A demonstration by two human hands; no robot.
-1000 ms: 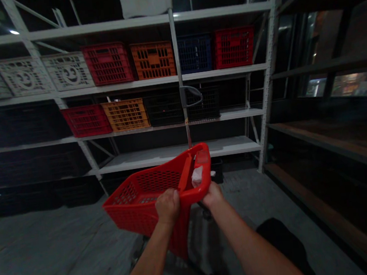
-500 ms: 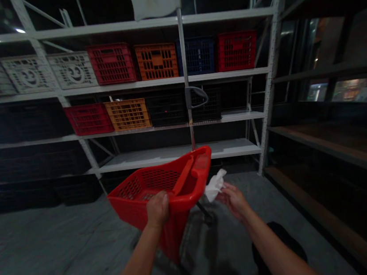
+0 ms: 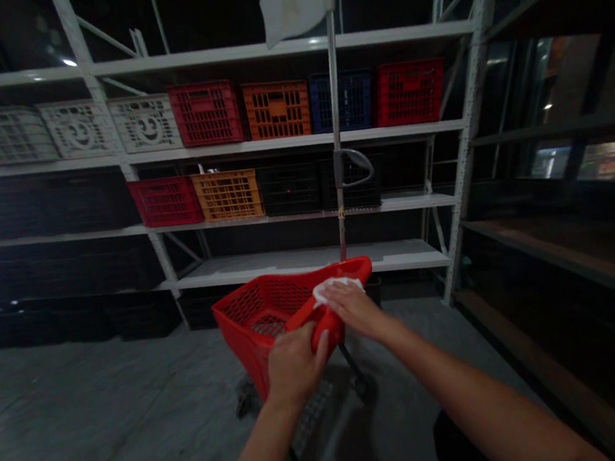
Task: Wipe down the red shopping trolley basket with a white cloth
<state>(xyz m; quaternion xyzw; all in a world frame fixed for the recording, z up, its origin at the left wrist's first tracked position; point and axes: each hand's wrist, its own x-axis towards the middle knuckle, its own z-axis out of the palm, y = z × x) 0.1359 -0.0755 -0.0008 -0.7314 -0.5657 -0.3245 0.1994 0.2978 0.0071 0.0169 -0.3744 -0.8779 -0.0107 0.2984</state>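
red basket (image 3: 246, 343) rim is being wiped: near edge clamped in left hand (image 3: 295, 363), white cloth (image 3: 329, 288) pressed on it under flat, joined fingers of right hand (image 3: 353, 307); steady bracing likely needed next

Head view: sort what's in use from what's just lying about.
In use: basket, gripped at its rim by the left hand; cloth, pressed on the rim under the right hand.
Lying about: crates, lined up on the shelves behind.
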